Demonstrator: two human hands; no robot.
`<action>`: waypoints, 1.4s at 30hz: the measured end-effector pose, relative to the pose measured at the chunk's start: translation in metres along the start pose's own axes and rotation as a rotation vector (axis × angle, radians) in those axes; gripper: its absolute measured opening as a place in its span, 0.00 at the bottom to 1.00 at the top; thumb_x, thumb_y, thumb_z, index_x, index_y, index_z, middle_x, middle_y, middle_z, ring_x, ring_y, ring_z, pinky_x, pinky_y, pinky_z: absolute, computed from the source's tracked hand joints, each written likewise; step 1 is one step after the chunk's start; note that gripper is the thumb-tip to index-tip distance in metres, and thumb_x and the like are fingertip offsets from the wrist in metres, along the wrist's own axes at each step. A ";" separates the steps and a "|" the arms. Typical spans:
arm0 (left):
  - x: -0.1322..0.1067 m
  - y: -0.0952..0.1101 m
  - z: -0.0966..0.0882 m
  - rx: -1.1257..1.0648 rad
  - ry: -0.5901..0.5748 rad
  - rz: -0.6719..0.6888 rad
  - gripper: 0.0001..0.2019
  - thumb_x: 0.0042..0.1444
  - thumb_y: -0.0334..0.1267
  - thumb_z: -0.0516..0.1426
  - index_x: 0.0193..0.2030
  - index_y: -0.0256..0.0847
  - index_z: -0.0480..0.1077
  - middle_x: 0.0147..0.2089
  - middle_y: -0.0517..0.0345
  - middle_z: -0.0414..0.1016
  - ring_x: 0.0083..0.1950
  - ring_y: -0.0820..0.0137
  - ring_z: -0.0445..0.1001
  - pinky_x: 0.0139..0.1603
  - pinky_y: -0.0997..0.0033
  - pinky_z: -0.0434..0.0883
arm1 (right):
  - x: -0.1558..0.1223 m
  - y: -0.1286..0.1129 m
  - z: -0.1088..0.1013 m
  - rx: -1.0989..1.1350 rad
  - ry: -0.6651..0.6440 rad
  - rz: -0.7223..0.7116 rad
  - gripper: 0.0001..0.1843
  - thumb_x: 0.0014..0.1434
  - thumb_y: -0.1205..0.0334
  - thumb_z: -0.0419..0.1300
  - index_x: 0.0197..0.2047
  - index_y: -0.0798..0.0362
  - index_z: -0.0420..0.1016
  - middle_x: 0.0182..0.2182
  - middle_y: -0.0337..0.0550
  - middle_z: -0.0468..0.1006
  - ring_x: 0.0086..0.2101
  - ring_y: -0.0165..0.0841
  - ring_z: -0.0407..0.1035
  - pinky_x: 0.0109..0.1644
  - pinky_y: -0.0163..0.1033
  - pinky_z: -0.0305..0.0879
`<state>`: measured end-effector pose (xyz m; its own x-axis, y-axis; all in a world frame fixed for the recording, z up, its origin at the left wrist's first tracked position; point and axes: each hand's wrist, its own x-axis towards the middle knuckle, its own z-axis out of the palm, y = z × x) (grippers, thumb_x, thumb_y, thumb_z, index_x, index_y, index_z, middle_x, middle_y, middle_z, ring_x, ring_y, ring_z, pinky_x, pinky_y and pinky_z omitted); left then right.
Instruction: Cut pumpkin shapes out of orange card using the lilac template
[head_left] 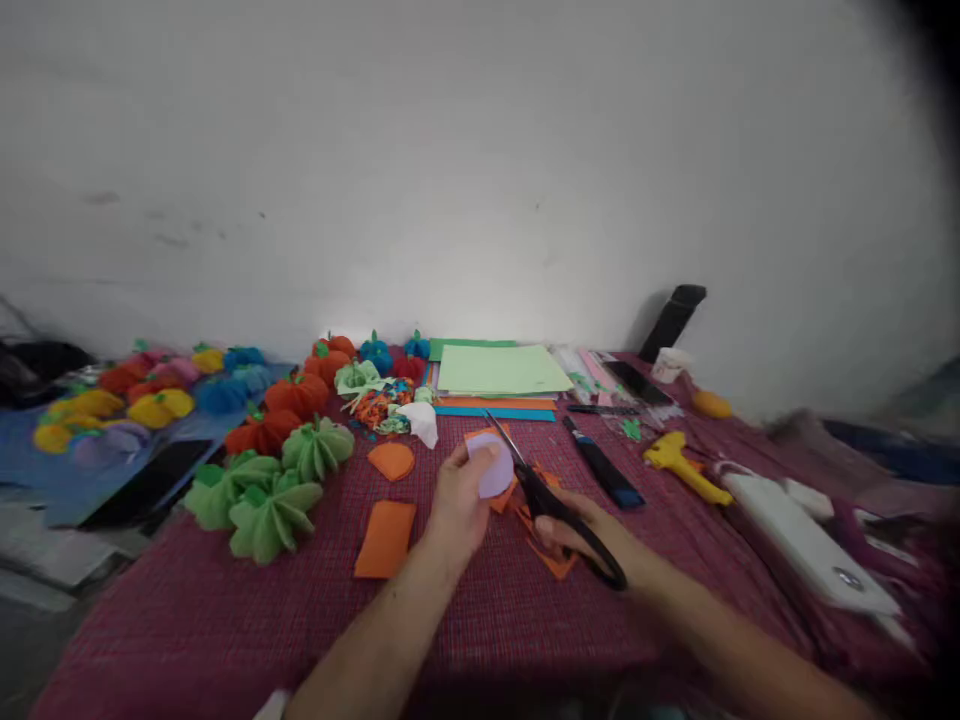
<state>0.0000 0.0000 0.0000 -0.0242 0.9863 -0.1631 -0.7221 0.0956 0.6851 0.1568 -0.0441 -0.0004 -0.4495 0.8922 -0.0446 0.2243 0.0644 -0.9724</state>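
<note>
My left hand (pixel 459 500) is closed on a stack of orange paper with a pale round piece (pixel 496 470) on top, held just above the red cloth. My right hand (pixel 574 530) grips black-handled scissors (pixel 559 505), fingers through the loops, blades pointing up-left along the edge of the paper stack. Orange offcuts (pixel 553 560) lie under and beside the right hand.
An orange rectangle (pixel 385 538) and an orange rounded piece (pixel 391 460) lie left of my hands. Green paper pumpkins (pixel 262 500) and orange ones (pixel 289 400) sit at the left. Paper sheets (pixel 501 372), a yellow glue gun (pixel 684 465), a black cutter (pixel 604 470) and a white device (pixel 802 540) lie behind and right.
</note>
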 end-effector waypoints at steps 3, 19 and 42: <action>-0.001 0.000 -0.001 0.005 -0.005 0.002 0.09 0.38 0.31 0.63 0.29 0.34 0.70 0.23 0.62 0.73 0.23 0.77 0.70 0.26 0.77 0.65 | 0.004 -0.002 0.000 0.010 0.003 0.034 0.19 0.54 0.49 0.57 0.40 0.57 0.65 0.25 0.37 0.62 0.26 0.27 0.57 0.29 0.32 0.56; -0.003 0.001 0.001 -0.007 -0.017 0.000 0.08 0.37 0.32 0.63 0.27 0.35 0.70 0.23 0.62 0.72 0.23 0.77 0.68 0.27 0.76 0.63 | 0.005 0.004 -0.002 0.041 0.006 -0.014 0.18 0.51 0.50 0.59 0.37 0.56 0.67 0.29 0.40 0.66 0.31 0.30 0.61 0.33 0.33 0.58; -0.003 0.000 0.001 -0.006 -0.018 0.009 0.09 0.37 0.32 0.63 0.28 0.34 0.70 0.23 0.62 0.72 0.23 0.77 0.68 0.26 0.77 0.63 | 0.006 0.001 -0.002 0.046 -0.031 0.015 0.17 0.53 0.49 0.57 0.34 0.56 0.64 0.22 0.34 0.58 0.22 0.24 0.53 0.25 0.30 0.51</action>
<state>0.0006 -0.0029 0.0010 -0.0187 0.9894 -0.1442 -0.7262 0.0857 0.6821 0.1565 -0.0379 -0.0009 -0.4734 0.8784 -0.0653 0.1915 0.0303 -0.9810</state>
